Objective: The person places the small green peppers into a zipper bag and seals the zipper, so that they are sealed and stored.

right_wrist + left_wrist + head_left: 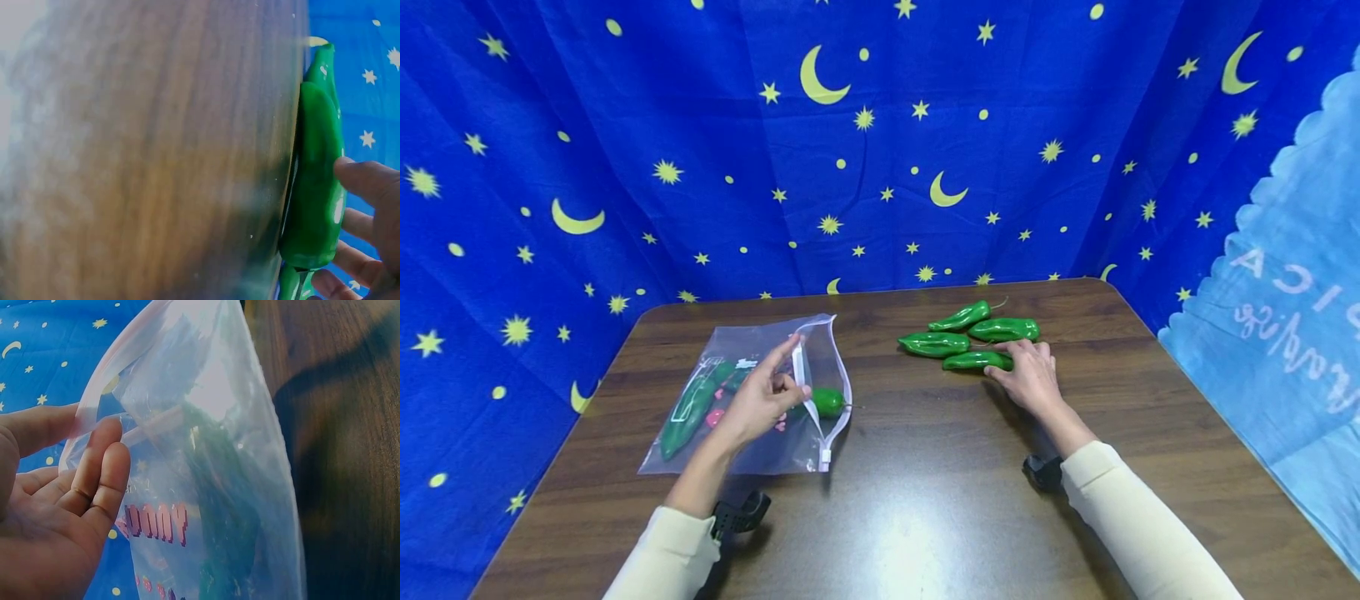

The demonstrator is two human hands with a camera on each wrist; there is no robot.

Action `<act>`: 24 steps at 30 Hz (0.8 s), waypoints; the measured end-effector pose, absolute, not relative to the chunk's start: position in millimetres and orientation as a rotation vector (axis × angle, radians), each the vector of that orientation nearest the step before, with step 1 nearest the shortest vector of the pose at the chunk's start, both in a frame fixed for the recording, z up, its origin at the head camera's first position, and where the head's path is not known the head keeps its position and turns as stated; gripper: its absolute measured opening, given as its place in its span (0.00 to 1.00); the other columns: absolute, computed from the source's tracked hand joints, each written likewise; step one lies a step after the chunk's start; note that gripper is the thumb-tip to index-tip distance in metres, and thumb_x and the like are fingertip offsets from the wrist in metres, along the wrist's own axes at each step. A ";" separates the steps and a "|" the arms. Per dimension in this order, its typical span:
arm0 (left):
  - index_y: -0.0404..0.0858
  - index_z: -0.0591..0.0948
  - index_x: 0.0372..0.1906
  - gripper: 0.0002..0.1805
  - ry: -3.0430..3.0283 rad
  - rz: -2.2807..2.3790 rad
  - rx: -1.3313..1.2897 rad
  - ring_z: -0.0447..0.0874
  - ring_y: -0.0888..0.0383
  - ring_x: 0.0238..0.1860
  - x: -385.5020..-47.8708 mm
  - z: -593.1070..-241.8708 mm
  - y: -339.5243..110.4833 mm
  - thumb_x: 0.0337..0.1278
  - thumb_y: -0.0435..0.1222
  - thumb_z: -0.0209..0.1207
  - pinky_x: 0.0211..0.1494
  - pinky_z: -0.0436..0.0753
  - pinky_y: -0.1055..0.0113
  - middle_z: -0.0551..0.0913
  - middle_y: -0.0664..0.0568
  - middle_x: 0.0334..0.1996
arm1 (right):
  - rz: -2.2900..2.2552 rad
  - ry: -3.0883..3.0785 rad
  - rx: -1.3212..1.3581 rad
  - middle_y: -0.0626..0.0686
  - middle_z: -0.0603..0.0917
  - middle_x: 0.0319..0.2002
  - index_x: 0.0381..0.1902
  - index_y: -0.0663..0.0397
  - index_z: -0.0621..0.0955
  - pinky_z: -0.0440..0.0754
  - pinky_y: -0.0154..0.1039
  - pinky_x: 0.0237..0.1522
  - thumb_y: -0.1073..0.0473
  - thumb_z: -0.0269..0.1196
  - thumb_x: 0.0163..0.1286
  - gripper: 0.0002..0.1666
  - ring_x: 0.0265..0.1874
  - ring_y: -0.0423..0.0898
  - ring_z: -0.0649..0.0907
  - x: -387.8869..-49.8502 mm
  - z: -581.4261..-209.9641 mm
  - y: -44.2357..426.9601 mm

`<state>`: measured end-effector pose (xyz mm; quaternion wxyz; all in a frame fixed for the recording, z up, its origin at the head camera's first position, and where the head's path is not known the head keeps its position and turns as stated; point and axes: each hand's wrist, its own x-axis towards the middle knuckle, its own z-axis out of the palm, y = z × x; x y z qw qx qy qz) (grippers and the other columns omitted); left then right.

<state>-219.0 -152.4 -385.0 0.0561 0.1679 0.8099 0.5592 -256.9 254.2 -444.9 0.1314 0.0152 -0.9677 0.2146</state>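
Observation:
A clear zip bag (730, 333) with pink print lies on the left of the table, its mouth facing right. Inside it are green peppers (688, 412), and another green pepper (829, 403) sits at the mouth with its stem poking out. My left hand (763, 404) holds the bag's top edge, thumb and index finger spread along it, keeping the mouth parted. On the right, my right hand (1030, 375) has thumb and fingers about the stem end of the nearest loose green pepper (970, 361), which rests on the table. In the right wrist view the thumb touches this pepper (315, 181).
Three more loose green peppers (958, 317) lie just behind the one at my right hand. The brown wooden table (910, 467) ends at a blue star-and-moon curtain (887, 167). A light blue cloth (1292, 333) hangs at the right.

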 end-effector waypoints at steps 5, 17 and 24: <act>0.48 0.52 0.74 0.43 2.457 1.697 0.505 0.69 0.60 0.15 -218.8 -385.0 -153.2 0.57 0.27 0.59 0.13 0.75 0.66 0.73 0.48 0.22 | 0.626 -2.814 0.031 0.65 0.77 0.54 0.54 0.55 0.79 0.67 0.57 0.47 0.49 0.67 0.57 0.28 0.50 0.65 0.70 -256.8 -449.4 257.4; 0.46 0.52 0.74 0.43 2.449 1.706 0.507 0.69 0.60 0.14 -219.3 -384.6 -154.5 0.57 0.27 0.59 0.13 0.75 0.65 0.73 0.49 0.21 | 0.655 -2.807 0.000 0.64 0.78 0.53 0.54 0.55 0.78 0.66 0.56 0.46 0.52 0.66 0.57 0.26 0.50 0.64 0.70 -251.6 -454.3 259.2; 0.48 0.53 0.74 0.43 2.463 1.690 0.511 0.69 0.58 0.13 -220.2 -384.6 -154.9 0.57 0.28 0.59 0.13 0.75 0.64 0.74 0.46 0.22 | 0.667 -2.799 -0.009 0.65 0.78 0.53 0.54 0.55 0.78 0.66 0.56 0.44 0.53 0.67 0.57 0.27 0.48 0.64 0.71 -248.5 -456.9 259.8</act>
